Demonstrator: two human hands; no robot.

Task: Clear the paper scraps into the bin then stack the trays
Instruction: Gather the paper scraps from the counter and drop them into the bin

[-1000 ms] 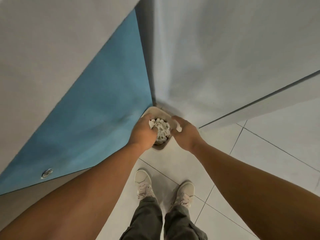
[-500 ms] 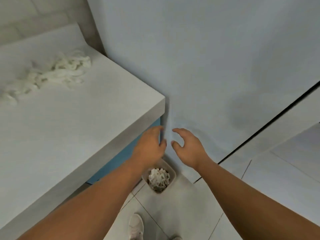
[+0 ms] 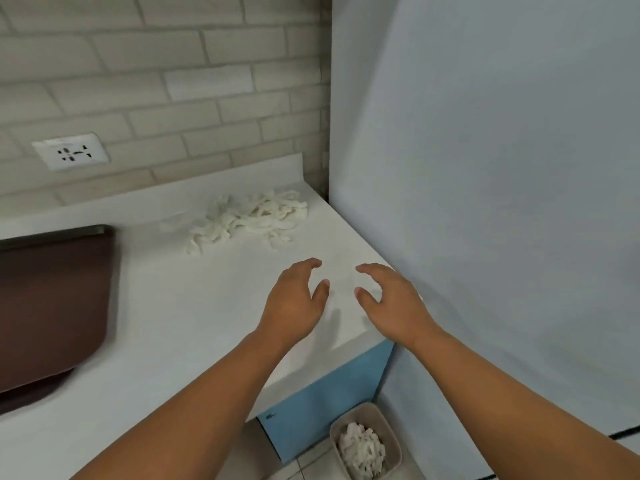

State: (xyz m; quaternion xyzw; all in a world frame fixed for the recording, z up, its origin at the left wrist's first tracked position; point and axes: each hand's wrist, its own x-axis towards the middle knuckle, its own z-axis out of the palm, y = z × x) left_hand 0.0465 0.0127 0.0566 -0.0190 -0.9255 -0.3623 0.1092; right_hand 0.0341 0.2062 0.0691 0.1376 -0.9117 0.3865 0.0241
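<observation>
**Empty hands over the counter, a heap of scraps ahead**

The white counter (image 3: 173,323) fills the middle and left of the frame, its corner meeting the grey panel (image 3: 502,168) on the right. A brown tray (image 3: 52,306) sits at the left edge, cut off by the frame. I cannot tell whether it is one or several, and it looks parked aside for stacking later.

Paper scraps (image 3: 249,216) lie heaped at centre top, near the brick wall (image 3: 173,81) and well apart from the tray. Just below the heap hover the left hand (image 3: 294,303) and right hand (image 3: 391,303). Both hold nothing, with fingers spread and lightly curved and thumbs toward each other — shaped, I'd judge, for scooping.

The bin (image 3: 394,438) stands on the floor (image 3: 304,465) at lower right, tucked by the counter's corner and already holding paper — placed there, I'd guess, for a short drop.
</observation>
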